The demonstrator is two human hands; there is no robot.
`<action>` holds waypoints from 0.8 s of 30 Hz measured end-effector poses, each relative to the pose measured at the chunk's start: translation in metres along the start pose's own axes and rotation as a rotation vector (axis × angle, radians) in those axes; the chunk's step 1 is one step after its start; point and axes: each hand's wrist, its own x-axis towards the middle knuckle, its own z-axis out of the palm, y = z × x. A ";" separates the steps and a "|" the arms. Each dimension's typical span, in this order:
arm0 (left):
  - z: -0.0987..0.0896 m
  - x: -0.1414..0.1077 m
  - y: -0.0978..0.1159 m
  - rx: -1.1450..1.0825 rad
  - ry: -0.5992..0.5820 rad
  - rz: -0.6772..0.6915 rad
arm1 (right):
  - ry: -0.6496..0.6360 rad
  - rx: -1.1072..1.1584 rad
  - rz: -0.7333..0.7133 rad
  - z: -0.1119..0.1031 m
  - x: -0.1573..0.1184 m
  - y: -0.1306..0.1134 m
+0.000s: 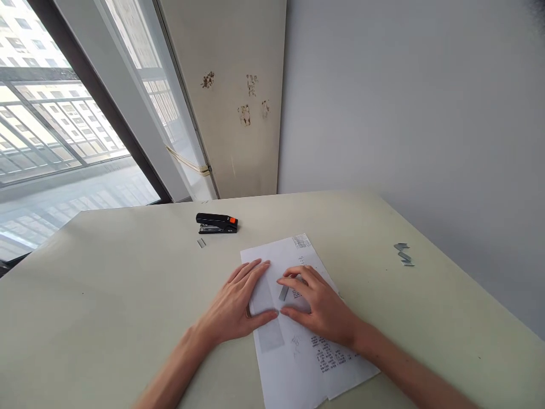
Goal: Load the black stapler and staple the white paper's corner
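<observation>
Currently left hand (pixel 234 305) is resting, thumb spread, on papers (pixel 292 380) at 12 o'clock, right hand (pixel 317 298) is arching, thumb and fingertips apart, over staple strip (pixel 283 293) already out, stapler (pixel 217 223) is sitting untouched at 11 o'clock.

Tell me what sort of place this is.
Probably a room in an apartment or small office, used for desk work: a black stapler and printed sheets lie on the pale tabletop, and a balcony-like railing stands outside.
</observation>
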 end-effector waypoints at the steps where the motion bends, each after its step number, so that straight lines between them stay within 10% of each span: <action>1: -0.001 0.000 0.000 0.001 -0.009 0.003 | 0.008 -0.025 -0.018 0.003 0.002 0.000; 14: -0.045 -0.064 -0.050 0.078 0.013 -0.120 | 0.423 -0.546 0.370 -0.057 -0.045 0.113; 20: -0.066 -0.044 -0.074 0.225 0.439 -0.280 | 0.483 -0.473 0.172 -0.046 -0.035 0.087; 24: -0.080 0.003 -0.101 0.358 0.468 -0.350 | 0.270 -0.191 0.067 -0.034 -0.028 0.058</action>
